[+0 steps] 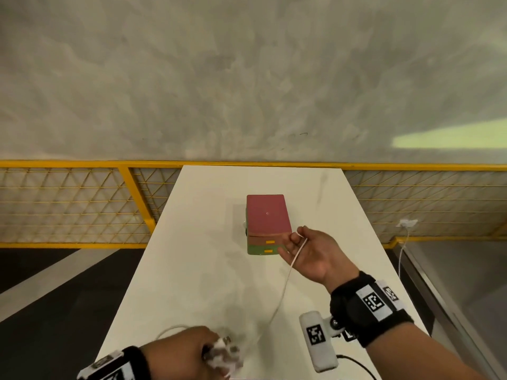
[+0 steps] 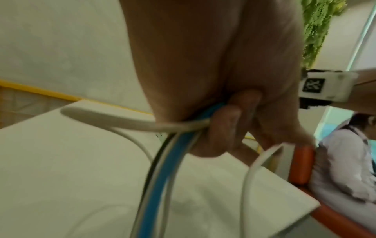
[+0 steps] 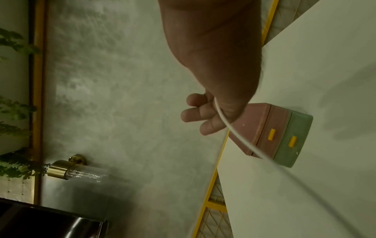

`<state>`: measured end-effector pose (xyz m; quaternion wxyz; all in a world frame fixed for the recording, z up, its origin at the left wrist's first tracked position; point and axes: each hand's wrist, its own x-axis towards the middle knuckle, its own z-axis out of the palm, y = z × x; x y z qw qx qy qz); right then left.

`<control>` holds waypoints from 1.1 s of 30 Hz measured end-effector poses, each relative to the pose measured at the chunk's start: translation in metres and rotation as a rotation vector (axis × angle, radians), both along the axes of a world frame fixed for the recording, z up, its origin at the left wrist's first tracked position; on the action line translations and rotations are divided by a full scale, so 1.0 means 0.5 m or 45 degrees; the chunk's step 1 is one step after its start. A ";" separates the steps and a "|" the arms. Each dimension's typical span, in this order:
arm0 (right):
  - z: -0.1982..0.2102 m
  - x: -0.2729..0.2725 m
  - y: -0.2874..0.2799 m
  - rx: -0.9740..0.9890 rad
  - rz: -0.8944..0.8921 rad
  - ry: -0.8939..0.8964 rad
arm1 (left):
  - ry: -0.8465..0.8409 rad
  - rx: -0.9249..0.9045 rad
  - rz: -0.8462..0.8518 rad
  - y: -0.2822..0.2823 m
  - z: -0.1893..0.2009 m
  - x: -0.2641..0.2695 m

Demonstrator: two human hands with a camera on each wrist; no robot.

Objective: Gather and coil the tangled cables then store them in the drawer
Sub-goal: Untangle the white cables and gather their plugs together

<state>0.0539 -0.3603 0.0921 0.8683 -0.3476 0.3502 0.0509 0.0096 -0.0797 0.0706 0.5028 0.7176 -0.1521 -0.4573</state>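
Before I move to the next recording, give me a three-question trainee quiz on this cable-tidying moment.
1. True or false: both drawers of the drawer box are shut.
2. Multiple choice: the right hand holds A) a white cable, B) a drawer handle, C) nothing.
3. Fill in: the left hand grips a bundle of cables that includes one coloured ____.

Key: 1 true; 2 A; 3 blue.
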 end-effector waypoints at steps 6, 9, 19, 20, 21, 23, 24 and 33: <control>-0.036 -0.028 0.061 -0.028 0.068 -0.077 | -0.220 -0.325 0.915 -0.087 0.031 0.077; -0.043 -0.042 0.098 0.023 0.139 -0.099 | -0.343 -0.352 0.760 -0.166 0.062 0.079; -0.027 -0.050 0.074 0.162 0.215 -0.128 | -0.269 -0.185 0.563 -0.204 0.009 0.047; -0.033 -0.049 0.072 0.168 0.236 -0.114 | -0.246 -0.184 0.556 -0.202 0.005 0.044; -0.039 -0.050 0.073 0.176 0.252 -0.098 | -0.227 -0.174 0.540 -0.202 0.003 0.043; -0.043 -0.052 0.076 0.178 0.280 -0.085 | -0.196 -0.136 0.491 -0.198 0.000 0.041; -0.043 -0.052 0.074 0.157 0.288 -0.073 | -0.179 -0.118 0.440 -0.195 0.002 0.039; -0.003 -0.054 -0.044 0.016 0.059 -0.024 | -0.008 0.111 0.030 -0.110 -0.007 0.011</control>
